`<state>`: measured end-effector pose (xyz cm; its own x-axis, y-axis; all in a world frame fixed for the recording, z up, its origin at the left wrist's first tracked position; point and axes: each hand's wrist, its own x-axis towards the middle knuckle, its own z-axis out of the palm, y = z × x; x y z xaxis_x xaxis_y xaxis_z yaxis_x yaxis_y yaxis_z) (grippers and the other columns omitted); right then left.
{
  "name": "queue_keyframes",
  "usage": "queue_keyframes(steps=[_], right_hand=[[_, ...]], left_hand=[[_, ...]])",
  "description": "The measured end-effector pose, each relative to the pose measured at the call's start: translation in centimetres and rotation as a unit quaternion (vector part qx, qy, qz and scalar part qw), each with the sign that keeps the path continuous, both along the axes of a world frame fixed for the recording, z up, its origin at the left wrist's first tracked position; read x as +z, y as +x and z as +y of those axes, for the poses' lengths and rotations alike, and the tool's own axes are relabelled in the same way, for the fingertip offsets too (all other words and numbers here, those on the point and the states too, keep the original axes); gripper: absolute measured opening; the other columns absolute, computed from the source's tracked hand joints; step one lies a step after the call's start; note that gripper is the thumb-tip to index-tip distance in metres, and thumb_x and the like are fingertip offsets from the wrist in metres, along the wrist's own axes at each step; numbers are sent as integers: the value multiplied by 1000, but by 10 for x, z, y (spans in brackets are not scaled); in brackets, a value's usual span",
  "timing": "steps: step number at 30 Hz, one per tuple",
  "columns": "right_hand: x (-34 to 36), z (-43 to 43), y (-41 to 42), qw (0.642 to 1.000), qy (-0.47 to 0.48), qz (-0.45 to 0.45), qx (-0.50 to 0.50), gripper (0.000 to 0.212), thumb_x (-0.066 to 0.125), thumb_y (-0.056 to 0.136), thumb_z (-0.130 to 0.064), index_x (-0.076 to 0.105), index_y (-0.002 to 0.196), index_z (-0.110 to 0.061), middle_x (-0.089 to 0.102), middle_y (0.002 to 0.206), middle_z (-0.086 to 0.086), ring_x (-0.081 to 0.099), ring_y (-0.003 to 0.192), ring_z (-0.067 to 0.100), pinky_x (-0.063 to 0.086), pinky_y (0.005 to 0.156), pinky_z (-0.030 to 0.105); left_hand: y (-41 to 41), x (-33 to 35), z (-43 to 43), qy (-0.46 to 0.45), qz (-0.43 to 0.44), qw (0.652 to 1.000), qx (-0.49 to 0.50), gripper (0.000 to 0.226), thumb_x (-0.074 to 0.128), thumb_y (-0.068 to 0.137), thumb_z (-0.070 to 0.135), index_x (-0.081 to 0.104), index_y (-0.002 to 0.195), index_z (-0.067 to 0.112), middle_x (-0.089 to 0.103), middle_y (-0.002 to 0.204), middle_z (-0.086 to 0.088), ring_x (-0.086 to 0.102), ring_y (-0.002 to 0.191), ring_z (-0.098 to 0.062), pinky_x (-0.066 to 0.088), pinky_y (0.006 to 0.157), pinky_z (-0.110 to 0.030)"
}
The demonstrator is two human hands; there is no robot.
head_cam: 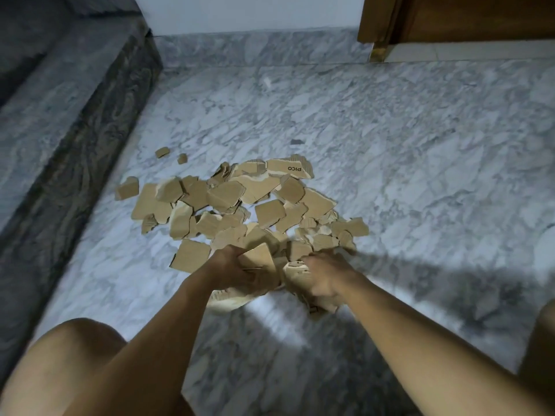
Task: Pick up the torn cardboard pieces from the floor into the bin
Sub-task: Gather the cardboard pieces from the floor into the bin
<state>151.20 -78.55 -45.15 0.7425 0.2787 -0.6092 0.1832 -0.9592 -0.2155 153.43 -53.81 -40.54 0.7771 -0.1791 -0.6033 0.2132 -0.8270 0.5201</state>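
Torn cardboard pieces [240,202], item one: where do they lie? (Inspector)

In a loose heap on the floor [405,151], which is polished marble, white with grey veining. A raised step [90,130] of darker, swirled grey stone runs along the left. A brown wooden door frame [450,16] stands at the top right. (Assistant)

Condition of the heap? (Inspector)

Flat tan corrugated board with ragged edges, in irregular many-sided shapes that overlap. Several show paler torn inner layers. A broad printed piece [292,169] at the far edge reads "PICO". (Assistant)

Hands? (Inspector)

Both are at the near edge of the heap. The left hand [231,271] has its fingers curled round a bundle of pieces, with a wedge-shaped piece [259,256] standing up from the grip. The right hand [326,277] clutches a second bundle, pale and frayed, knuckles up. The two bundles sit side by side. Outlines there are blurred. (Assistant)

Strays? (Inspector)

Two small scraps [162,152] lie apart from the heap, toward the step. One tiny dark fleck [295,142] lies beyond the far edge. (Assistant)
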Motion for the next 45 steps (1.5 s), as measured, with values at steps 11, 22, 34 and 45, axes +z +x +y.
queue_keyframes(steps=[11,22,34,45], right_hand=[[6,-40,8,961,172,69,-205,85,85,67,-39,45,141,-23,55,138,5,53,126,25,46,104,33],[83,-112,4,629,517,-132,-564,36,84,79,-19,69,111,-21,77,102,-4,73,94,11,57,78,30],[143,-253,-187,283,486,-269,-782,78,74,62,-38,52,131,-9,62,124,19,65,105,40,57,62,38],[267,-262,-478,162,285,-415,-849,58,66,90,-49,35,133,-26,56,120,5,65,102,26,61,77,46]], left_hand=[[18,-3,-17,-54,-51,994,78,32,86,65,25,75,94,17,75,90,-2,69,88,-19,54,81,-32],[50,65,-184,-346,22,935,70,15,45,103,10,54,92,11,50,50,8,41,40,-4,34,40,-19],[-55,129,-413,-326,236,882,-244,41,45,94,61,61,117,30,69,110,-2,68,95,-21,55,63,-32],[-324,213,-536,-360,277,745,-488,28,63,93,26,60,121,19,69,110,-11,68,86,-26,55,54,-28]])
